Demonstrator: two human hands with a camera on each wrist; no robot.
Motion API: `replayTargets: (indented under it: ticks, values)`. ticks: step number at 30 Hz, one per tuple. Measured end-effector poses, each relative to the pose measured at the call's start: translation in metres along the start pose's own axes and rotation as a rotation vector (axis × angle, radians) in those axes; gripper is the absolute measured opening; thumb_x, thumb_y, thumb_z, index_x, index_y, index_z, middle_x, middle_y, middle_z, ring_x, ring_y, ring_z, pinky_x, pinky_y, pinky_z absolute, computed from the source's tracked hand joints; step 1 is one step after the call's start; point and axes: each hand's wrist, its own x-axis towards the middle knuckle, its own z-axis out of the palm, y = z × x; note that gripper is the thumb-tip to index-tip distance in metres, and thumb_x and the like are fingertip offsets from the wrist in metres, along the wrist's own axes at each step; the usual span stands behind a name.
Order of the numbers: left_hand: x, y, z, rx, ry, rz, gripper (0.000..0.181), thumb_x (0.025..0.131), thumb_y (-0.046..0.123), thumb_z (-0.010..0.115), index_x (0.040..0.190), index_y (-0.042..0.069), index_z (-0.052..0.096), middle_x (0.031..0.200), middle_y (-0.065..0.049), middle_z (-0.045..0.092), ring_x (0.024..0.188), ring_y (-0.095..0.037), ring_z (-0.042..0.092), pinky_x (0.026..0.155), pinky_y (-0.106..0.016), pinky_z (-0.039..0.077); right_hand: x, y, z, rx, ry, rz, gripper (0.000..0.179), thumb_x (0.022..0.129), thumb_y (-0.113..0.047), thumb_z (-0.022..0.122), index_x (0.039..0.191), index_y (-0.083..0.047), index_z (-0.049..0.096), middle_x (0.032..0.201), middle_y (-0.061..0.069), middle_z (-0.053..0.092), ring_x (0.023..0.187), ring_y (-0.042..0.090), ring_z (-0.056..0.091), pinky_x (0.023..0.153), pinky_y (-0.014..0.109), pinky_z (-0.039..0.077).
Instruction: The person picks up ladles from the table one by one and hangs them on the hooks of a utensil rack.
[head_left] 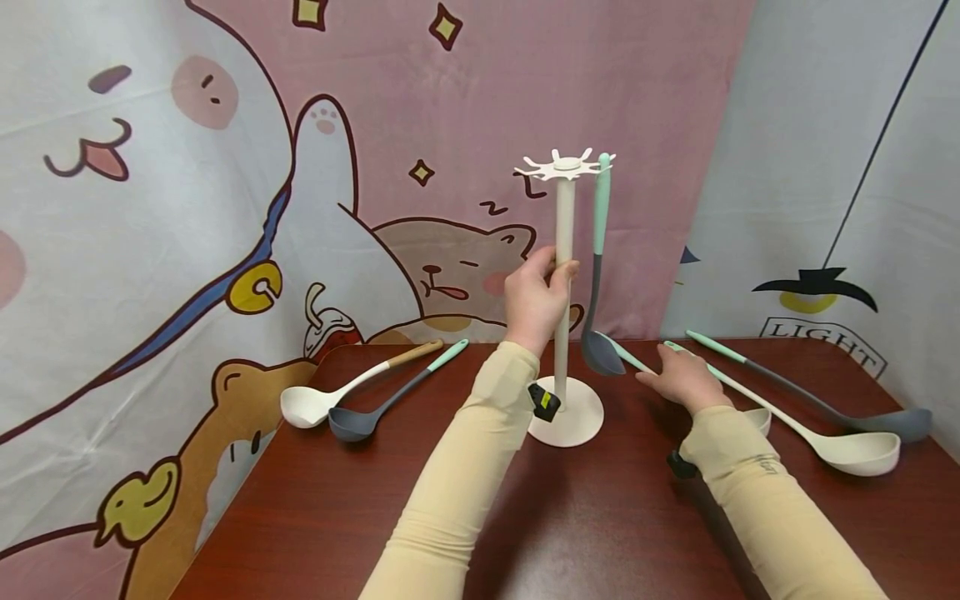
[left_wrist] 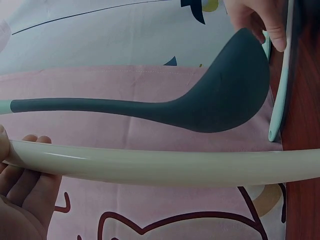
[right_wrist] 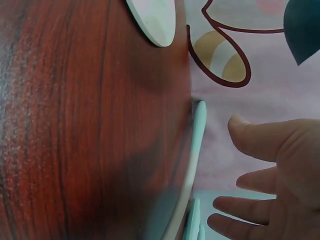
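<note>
My left hand [head_left: 536, 300] grips the pole of a white utensil stand [head_left: 562, 333] with a notched disc on top and a round base. In the left wrist view, the left fingers [left_wrist: 36, 192] curl round the pole. A grey ladle [head_left: 602, 354] with a mint handle hangs upright from the disc's right side. My right hand [head_left: 686, 379] hovers over a white ladle [head_left: 624, 353] with a mint handle lying on the table, partly hidden by hand and sleeve. In the right wrist view, that hand's fingers [right_wrist: 250, 209] are spread, apart from the ladle's handle [right_wrist: 199, 125].
Further right lie another white ladle [head_left: 862, 452] and a grey ladle [head_left: 900, 423], both mint-handled. On the left lie a white ladle [head_left: 303, 407] with a brown handle and a grey, mint-handled ladle [head_left: 356, 423]. A printed cloth [head_left: 637, 75] hangs behind the table [head_left: 300, 517].
</note>
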Motion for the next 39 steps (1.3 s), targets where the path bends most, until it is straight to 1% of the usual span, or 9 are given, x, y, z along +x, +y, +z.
replayTargets:
  ticks: [2, 5, 10, 13, 17, 20, 24, 30, 39]
  values:
    - [0.0, 0.0, 0.0, -0.002, -0.003, -0.001, 0.013, 0.095, 0.02, 0.07, 0.101, 0.01, 0.071, 0.081, 0.001, 0.07, 0.068, -0.011, 0.06, 0.059, -0.021, 0.045, 0.001, 0.001, 0.002, -0.01, 0.0, 0.01, 0.078, 0.095, -0.034, 0.062, 0.142, 0.019, 0.032, 0.14, 0.044, 0.035, 0.129, 0.058, 0.034, 0.103, 0.064, 0.032]
    - [0.0, 0.001, -0.001, -0.001, -0.007, -0.01, 0.012, 0.095, 0.021, 0.07, 0.101, 0.01, 0.071, 0.081, 0.001, 0.069, 0.068, -0.012, 0.059, 0.059, -0.022, 0.045, 0.002, 0.002, 0.004, -0.01, -0.019, 0.047, 0.078, 0.094, -0.035, 0.063, 0.142, 0.018, 0.033, 0.14, 0.043, 0.035, 0.128, 0.058, 0.035, 0.1, 0.065, 0.035]
    - [0.0, 0.0, -0.001, 0.01, -0.013, -0.015, 0.013, 0.095, 0.023, 0.069, 0.102, 0.011, 0.071, 0.08, 0.001, 0.068, 0.067, -0.012, 0.057, 0.059, -0.022, 0.045, 0.001, 0.002, 0.005, -0.025, -0.061, 0.123, 0.075, 0.094, -0.035, 0.064, 0.142, 0.016, 0.036, 0.14, 0.042, 0.036, 0.126, 0.06, 0.036, 0.093, 0.067, 0.04]
    - [0.0, -0.001, -0.001, 0.014, -0.013, -0.01, 0.014, 0.095, 0.024, 0.069, 0.102, 0.012, 0.071, 0.08, 0.002, 0.068, 0.066, -0.012, 0.057, 0.059, -0.022, 0.045, 0.001, 0.002, 0.005, -0.039, -0.086, 0.15, 0.072, 0.095, -0.034, 0.063, 0.14, 0.016, 0.038, 0.137, 0.042, 0.039, 0.123, 0.06, 0.039, 0.089, 0.066, 0.043]
    - [0.0, -0.002, 0.0, 0.002, -0.014, -0.013, 0.015, 0.096, 0.024, 0.069, 0.103, 0.01, 0.071, 0.08, 0.001, 0.069, 0.067, -0.012, 0.058, 0.059, -0.022, 0.045, 0.003, 0.005, 0.007, -0.044, -0.102, 0.156, 0.065, 0.095, -0.032, 0.062, 0.136, 0.015, 0.044, 0.132, 0.041, 0.044, 0.117, 0.058, 0.045, 0.083, 0.064, 0.046]
    - [0.0, -0.002, -0.001, -0.004, -0.016, -0.018, 0.016, 0.096, 0.023, 0.069, 0.103, 0.01, 0.071, 0.081, 0.001, 0.069, 0.068, -0.012, 0.059, 0.059, -0.022, 0.046, 0.004, 0.009, 0.008, -0.049, -0.11, 0.147, 0.06, 0.094, -0.032, 0.063, 0.129, 0.014, 0.049, 0.123, 0.039, 0.051, 0.11, 0.055, 0.052, 0.08, 0.061, 0.048]
    - [0.001, -0.002, -0.001, -0.001, -0.016, -0.014, 0.016, 0.095, 0.024, 0.069, 0.103, 0.01, 0.071, 0.081, 0.001, 0.07, 0.068, -0.011, 0.059, 0.059, -0.022, 0.045, 0.004, 0.011, 0.008, -0.059, -0.125, 0.134, 0.054, 0.094, -0.031, 0.063, 0.122, 0.014, 0.053, 0.114, 0.037, 0.056, 0.103, 0.051, 0.056, 0.078, 0.059, 0.049]
    - [0.001, -0.001, -0.001, -0.006, -0.015, -0.005, 0.015, 0.095, 0.022, 0.069, 0.102, 0.009, 0.071, 0.082, 0.001, 0.071, 0.067, -0.011, 0.059, 0.058, -0.021, 0.045, 0.004, 0.012, 0.008, -0.061, -0.126, 0.126, 0.046, 0.094, -0.029, 0.063, 0.113, 0.013, 0.056, 0.106, 0.034, 0.058, 0.098, 0.048, 0.059, 0.076, 0.058, 0.049]
    - [0.0, -0.001, -0.001, -0.013, -0.028, -0.04, 0.013, 0.096, 0.024, 0.069, 0.101, 0.012, 0.07, 0.081, 0.003, 0.068, 0.066, -0.01, 0.057, 0.059, -0.022, 0.045, 0.006, 0.012, 0.01, -0.054, -0.12, 0.152, 0.042, 0.094, -0.027, 0.062, 0.109, 0.012, 0.057, 0.104, 0.033, 0.058, 0.095, 0.047, 0.059, 0.074, 0.058, 0.05]
